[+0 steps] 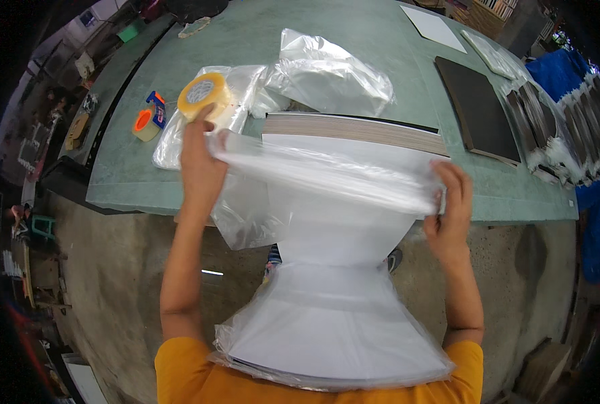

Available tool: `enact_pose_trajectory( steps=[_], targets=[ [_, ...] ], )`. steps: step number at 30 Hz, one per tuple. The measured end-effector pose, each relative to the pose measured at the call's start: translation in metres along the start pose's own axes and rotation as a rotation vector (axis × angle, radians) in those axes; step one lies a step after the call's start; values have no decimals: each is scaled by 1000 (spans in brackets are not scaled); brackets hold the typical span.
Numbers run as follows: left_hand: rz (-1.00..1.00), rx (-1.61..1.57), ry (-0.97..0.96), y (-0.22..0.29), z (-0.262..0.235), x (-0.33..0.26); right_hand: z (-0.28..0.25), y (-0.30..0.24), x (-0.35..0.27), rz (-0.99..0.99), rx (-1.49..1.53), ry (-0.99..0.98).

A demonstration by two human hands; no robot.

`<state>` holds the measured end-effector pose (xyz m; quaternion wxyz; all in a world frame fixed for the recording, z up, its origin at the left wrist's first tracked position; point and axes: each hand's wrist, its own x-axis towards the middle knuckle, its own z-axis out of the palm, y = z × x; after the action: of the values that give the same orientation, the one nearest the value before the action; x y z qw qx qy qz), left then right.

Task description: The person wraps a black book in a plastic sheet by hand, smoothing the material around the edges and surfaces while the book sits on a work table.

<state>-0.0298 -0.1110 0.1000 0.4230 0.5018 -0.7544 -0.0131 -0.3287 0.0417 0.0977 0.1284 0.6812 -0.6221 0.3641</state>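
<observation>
A thick stack of white-topped sheets (340, 303) reaches from my chest to the table edge. Clear plastic covers its near part, and its greyish layered far edge (354, 133) lies bare on the table. Across the stack, a gathered, motion-blurred band of a clear plastic bag (340, 176) is stretched between my hands. My left hand (202, 155) pinches the band's left end, close to a yellow roll of clear tape (202, 97). My right hand (451, 202) has its fingers curled round the right end. A loose flap of plastic hangs below my left hand.
A pile of flat plastic bags (172, 145) lies under the tape roll, beside a tape dispenser (148, 121). Crumpled plastic (333, 74) sits beyond the stack. To the right are a dark board (478, 111) and wrapped bundles (569, 124). The green table's front edge (515, 217) crosses the view.
</observation>
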Motion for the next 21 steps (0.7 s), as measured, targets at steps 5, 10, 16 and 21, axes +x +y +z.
enact_pose_trajectory(
  steps=[5, 10, 16, 21],
  targets=[
    [237, 108, -263, 29, -9, -15, -8, 27, -2, 8, -194, -33],
    [300, -459, -448, 1, -31, -19, -38, 45, -26, 251, 677, -99],
    [-634, -1510, -1184, -45, -14, -66, -11, 66, -70, 753, 1523, -625],
    [-1418, -1145, -1507, -87, 40, -171, 79, 88, -208, 1235, 1681, -977]
  ],
)
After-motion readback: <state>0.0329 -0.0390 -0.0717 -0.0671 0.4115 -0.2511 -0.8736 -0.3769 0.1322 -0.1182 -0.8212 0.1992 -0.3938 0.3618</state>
